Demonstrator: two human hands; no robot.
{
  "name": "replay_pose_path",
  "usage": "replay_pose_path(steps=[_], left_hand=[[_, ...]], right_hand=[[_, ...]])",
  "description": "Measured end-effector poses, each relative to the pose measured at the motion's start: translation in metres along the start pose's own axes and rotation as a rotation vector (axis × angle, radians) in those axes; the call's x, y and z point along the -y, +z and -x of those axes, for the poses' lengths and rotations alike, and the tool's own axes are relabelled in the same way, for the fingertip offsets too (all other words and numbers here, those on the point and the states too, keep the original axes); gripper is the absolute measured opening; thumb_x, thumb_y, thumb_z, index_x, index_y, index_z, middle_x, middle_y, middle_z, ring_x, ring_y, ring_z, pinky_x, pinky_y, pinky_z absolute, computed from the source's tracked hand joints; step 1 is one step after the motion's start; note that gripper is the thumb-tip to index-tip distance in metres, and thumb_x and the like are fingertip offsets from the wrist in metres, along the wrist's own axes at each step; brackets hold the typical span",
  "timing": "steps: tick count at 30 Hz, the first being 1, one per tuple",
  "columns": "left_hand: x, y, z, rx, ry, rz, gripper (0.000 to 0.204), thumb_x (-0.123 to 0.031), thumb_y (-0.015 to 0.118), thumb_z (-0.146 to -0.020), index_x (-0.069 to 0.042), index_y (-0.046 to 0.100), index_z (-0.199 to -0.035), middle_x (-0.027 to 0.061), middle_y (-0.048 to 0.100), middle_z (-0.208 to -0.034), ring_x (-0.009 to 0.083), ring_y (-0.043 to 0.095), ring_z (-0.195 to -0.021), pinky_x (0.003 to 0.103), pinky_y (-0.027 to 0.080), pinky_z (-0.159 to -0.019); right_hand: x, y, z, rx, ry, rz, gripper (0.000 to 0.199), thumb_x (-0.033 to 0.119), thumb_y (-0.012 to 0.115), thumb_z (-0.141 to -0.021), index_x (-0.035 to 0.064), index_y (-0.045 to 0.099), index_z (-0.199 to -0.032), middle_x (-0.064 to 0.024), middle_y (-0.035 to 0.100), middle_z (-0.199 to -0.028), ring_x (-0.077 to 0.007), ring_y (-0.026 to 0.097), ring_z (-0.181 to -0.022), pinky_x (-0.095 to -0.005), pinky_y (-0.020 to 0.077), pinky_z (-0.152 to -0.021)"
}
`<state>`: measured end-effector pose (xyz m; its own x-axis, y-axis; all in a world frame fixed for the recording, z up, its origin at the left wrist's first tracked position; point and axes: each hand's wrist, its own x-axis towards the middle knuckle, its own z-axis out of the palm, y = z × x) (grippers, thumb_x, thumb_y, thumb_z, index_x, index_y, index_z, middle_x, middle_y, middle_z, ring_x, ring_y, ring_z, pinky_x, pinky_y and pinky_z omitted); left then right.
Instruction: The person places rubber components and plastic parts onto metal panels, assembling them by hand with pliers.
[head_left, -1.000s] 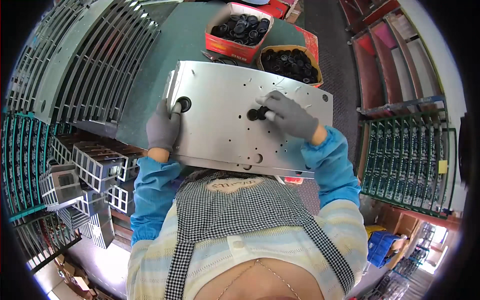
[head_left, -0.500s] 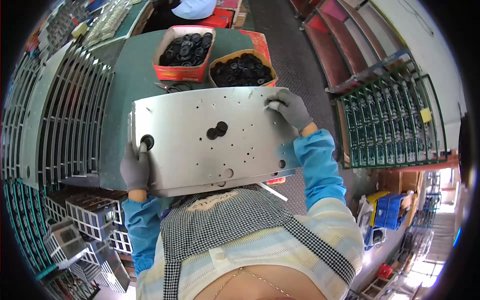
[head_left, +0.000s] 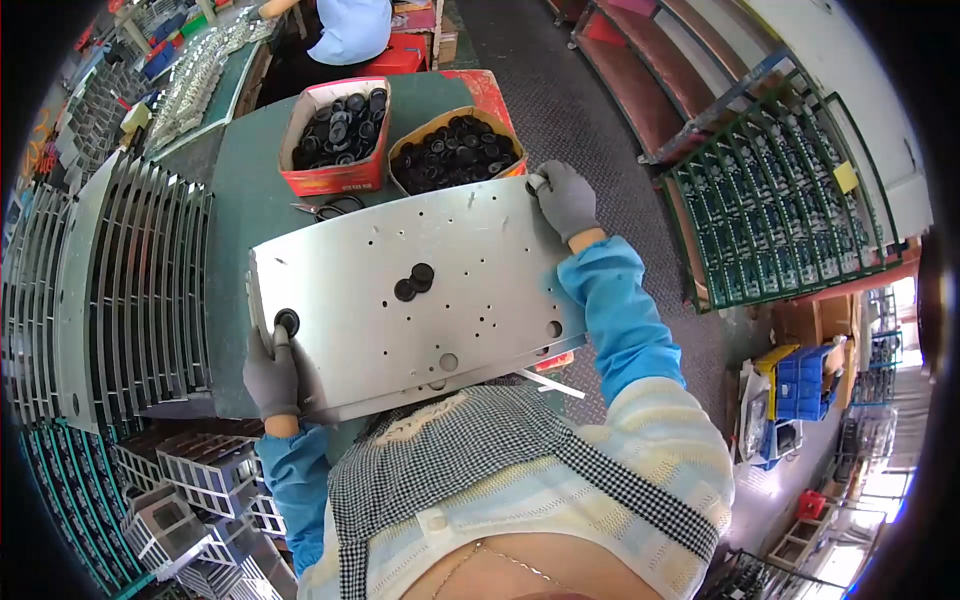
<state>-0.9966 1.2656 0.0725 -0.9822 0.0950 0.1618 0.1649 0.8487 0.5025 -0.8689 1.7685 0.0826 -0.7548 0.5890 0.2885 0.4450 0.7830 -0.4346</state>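
Gripping both ends of the metal panel (head_left: 400, 300) in the head view: left hand (head_left: 272, 375) in a grey glove closed on the near-left edge, thumb right beside a black grommet (head_left: 287, 321); right hand (head_left: 566, 198) closed over the far-right corner. Holding the plate flat over the green bench (head_left: 235, 190), close to the chest, two more black plugs (head_left: 414, 280) sitting mid-panel. Looking like the repositioning step between fitting plugs, not pressing anything right now. Probably needing to set the sheet down steady next, then freeing one hand for the cartons of black parts (head_left: 455, 150) just beyond, near the scissors (head_left: 335, 208).
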Motion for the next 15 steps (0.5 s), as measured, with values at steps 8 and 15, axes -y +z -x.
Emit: replay_pose_path(steps=[8, 15], left_hand=[[-0.012, 0.002, -0.004, -0.018, 0.037, -0.009, 0.043, -0.041, 0.061, -0.097, -0.004, 0.064, -0.119, 0.0257, 0.07, -0.094, 0.0458, 0.068, -0.087, 0.05, 0.054, -0.072], [-0.011, -0.006, -0.002, 0.001, 0.018, -0.02, 0.041, -0.038, 0.064, -0.095, -0.002, 0.063, -0.116, 0.025, 0.069, -0.091, 0.0455, 0.067, -0.083, 0.052, 0.053, -0.071]], right_hand=[[-0.003, 0.013, -0.006, -0.083, 0.063, 0.094, 0.025, 0.034, 0.057, -0.096, 0.0111, 0.065, -0.103, -0.0159, 0.068, -0.101, -0.037, 0.067, -0.091, -0.051, 0.0527, -0.078], [-0.007, 0.004, -0.012, -0.037, -0.176, 0.046, 0.03, 0.038, 0.063, -0.091, 0.01, 0.065, -0.102, -0.0168, 0.068, -0.093, -0.0389, 0.066, -0.084, -0.051, 0.0508, -0.075]])
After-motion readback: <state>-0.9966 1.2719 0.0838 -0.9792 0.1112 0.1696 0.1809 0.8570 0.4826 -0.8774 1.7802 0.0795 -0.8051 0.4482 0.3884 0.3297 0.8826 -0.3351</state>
